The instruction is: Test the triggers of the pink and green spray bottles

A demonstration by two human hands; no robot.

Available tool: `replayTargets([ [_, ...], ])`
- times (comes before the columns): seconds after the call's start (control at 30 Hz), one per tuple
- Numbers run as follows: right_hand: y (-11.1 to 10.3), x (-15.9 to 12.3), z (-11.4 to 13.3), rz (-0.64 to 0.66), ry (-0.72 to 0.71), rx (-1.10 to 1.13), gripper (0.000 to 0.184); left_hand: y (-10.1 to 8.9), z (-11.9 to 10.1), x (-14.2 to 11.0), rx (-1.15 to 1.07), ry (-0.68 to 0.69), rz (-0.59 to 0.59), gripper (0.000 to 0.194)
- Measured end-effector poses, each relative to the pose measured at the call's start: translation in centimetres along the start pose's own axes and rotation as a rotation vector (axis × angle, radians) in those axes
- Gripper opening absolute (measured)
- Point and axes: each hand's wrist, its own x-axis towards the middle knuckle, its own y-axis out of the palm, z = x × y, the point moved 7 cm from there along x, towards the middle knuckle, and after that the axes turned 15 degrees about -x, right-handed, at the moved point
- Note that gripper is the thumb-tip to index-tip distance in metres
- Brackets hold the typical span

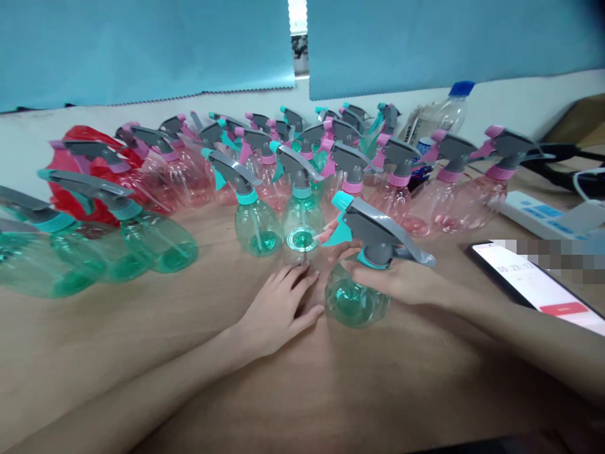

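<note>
My right hand (392, 277) is wrapped round a green spray bottle (354, 302) just below its turquoise collar. The bottle is upright, with a grey head and turquoise trigger pointing left; some of my fingers are hidden behind it. Flat on the table lies my left hand (283, 306), fingers spread and holding nothing, to the left of that bottle. Beyond my fingertips stand two more green spray bottles, one on the left (258, 227) and another (302, 221) close beside it.
Several pink spray bottles (401, 202) stand in rows along the wall, with green ones among them. More green bottles (161, 243) are at left. A red plastic bag (80, 189), a phone (543, 284), a white power strip (543, 214) and a blue-capped bottle (454, 107) surround them.
</note>
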Motion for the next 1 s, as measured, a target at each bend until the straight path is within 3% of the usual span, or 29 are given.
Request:
replayTargets([
  [0.33, -0.5, 0.1, 0.6, -0.039, 0.031, 0.07, 0.019, 0.1, 0.0, 0.0, 0.023, -0.007, 0.005, 0.054],
  [0.63, 0.0, 0.1, 0.3, -0.027, -0.044, 0.003, 0.02, 0.2, 0.0, 0.0, 0.022, 0.012, -0.007, 0.055],
  [0.87, 0.5, -0.1, -0.2, -0.011, -0.003, 0.017, 0.047, 0.0, -0.2, 0.0, 0.016, 0.011, -0.01, 0.054],
  [1.0, 0.5, -0.2, -0.5, -0.021, -0.009, -0.021, 0.045, 0.2, 0.0, 0.0, 0.023, 0.006, -0.004, 0.056],
])
